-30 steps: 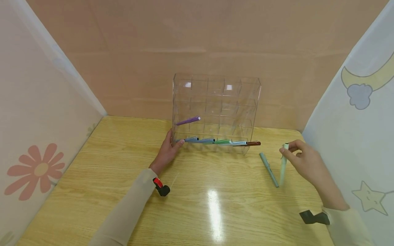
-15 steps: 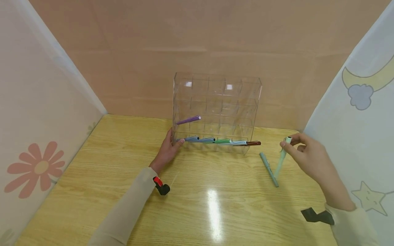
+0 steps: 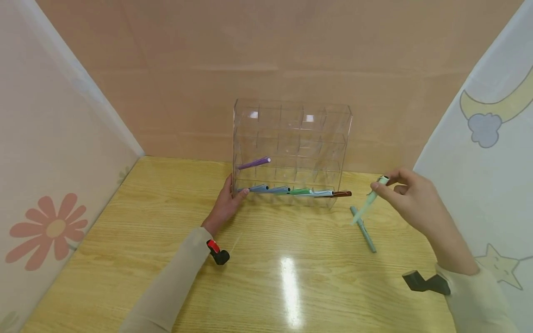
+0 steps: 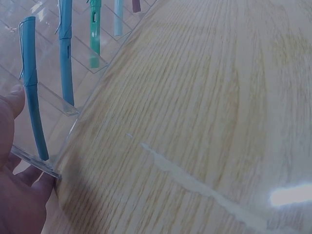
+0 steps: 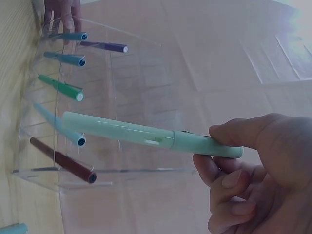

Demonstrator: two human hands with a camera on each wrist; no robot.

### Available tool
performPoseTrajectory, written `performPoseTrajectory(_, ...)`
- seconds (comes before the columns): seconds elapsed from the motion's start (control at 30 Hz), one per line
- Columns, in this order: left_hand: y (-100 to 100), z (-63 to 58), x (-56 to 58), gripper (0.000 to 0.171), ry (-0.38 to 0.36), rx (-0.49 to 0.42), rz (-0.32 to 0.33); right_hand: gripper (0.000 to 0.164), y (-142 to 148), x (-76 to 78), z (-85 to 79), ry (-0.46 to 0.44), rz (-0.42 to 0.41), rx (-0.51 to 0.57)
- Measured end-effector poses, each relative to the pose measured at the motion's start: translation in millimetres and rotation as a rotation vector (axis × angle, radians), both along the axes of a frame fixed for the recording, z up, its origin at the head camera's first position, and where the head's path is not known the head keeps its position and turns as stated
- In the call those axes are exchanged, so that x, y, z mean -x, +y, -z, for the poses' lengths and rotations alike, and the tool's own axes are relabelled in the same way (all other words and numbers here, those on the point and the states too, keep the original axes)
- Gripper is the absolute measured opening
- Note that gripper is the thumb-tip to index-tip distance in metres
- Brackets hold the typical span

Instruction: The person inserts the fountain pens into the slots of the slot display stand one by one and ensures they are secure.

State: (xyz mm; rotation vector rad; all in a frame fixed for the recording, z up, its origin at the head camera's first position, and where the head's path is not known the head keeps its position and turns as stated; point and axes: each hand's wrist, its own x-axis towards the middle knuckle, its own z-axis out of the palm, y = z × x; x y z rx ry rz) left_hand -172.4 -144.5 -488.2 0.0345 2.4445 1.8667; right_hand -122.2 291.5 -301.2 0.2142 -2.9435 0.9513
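My left hand (image 3: 225, 203) grips the lower left side of a clear, compartmented pen rack (image 3: 290, 138); in the left wrist view its thumb is near a blue pen (image 4: 31, 92). My right hand (image 3: 416, 199) pinches a mint green pen (image 3: 370, 199) by its capped end, the other end slanting down to the left. Along the rack's bottom row lie blue pens, a green pen (image 3: 300, 191), a light blue pen (image 3: 321, 193) and a dark red pen (image 3: 342, 194). One row up, at the left, is a purple pen (image 3: 255, 163).
A grey-green pen (image 3: 363, 230) lies on the wooden table (image 3: 266, 277), right of the rack and below the held pen. An orange-brown backdrop (image 3: 291, 51) stands behind the rack. Patterned cloth walls flank the table on the left and right.
My right hand has raised the mint green pen and shifted it slightly left, tilting it from near upright to a slant. My left hand stays on the rack.
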Motion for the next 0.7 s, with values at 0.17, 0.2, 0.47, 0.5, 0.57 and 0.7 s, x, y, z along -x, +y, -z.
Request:
performPoseTrajectory(0.17, -1, 0.8, 0.1, 0.083, 0.012, 0.003, 0.005, 0.034, -12, 4.7, -3.7, 0.016, -0.019, 0.044)
performPoseTrajectory(0.2, -1, 1.1, 0.2, 0.083, 0.014, 0.001, 0.008, 0.034, -15, 5.7, -4.1, 0.025, -0.022, 0.055)
performPoseTrajectory(0.47, -1, 2.7, 0.8, 0.082, 0.008, -0.004, 0.014, 0.029, -38, 12.4, -7.6, 0.110, -0.027, 0.093)
performPoseTrajectory(0.5, -2, 2.9, 0.8, 0.082, 0.007, -0.001, 0.014, 0.029, -41, 13.3, -8.0, 0.118, -0.019, 0.100)
performPoseTrajectory(0.57, -2, 3.3, 1.0, 0.083, 0.007, 0.007, 0.011, 0.031, -46, 16.0, -7.8, 0.137, -0.007, 0.122)
performPoseTrajectory(0.7, -2, 4.1, 1.6, 0.082, 0.007, 0.014, 0.008, 0.032, -55, 22.7, -6.5, 0.190, 0.009, 0.157)
